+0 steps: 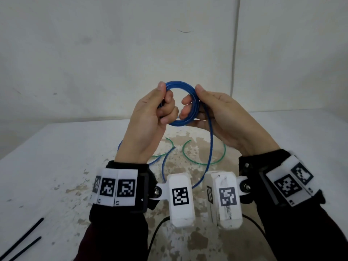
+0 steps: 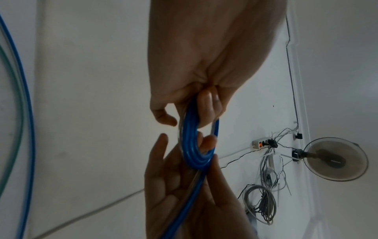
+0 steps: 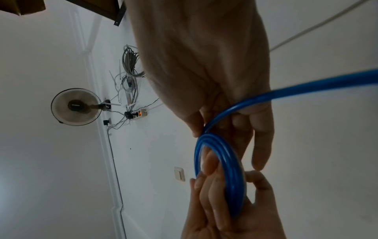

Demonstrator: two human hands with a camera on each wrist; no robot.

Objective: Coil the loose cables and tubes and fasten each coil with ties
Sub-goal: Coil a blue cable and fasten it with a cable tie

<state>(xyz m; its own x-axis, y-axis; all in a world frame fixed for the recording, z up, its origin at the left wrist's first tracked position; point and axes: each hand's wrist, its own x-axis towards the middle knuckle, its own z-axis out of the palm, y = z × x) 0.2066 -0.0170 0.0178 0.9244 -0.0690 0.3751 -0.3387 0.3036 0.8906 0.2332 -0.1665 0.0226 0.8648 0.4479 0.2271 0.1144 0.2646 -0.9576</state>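
Note:
A blue tube wound into a small coil [image 1: 185,87] is held upright above the table between both hands. My left hand [image 1: 164,99] grips the coil's left side, thumb on top and fingers curled through the ring. My right hand [image 1: 192,97] pinches the right side, where the loose tail [image 1: 210,147] drops to the table and loops back toward me. In the left wrist view the coil [image 2: 192,145] runs between my left hand [image 2: 190,113] and the right hand below. The right wrist view shows the coil [image 3: 227,161] and the tail [image 3: 306,87] leaving my right hand [image 3: 227,129].
A loose green tube [image 1: 188,157] curls on the worn white table [image 1: 47,157] under my hands, crossed by the blue tail. Two black ties [image 1: 22,240] lie at the front left. A black cable [image 1: 156,228] trails below my wrists. A white wall stands close behind.

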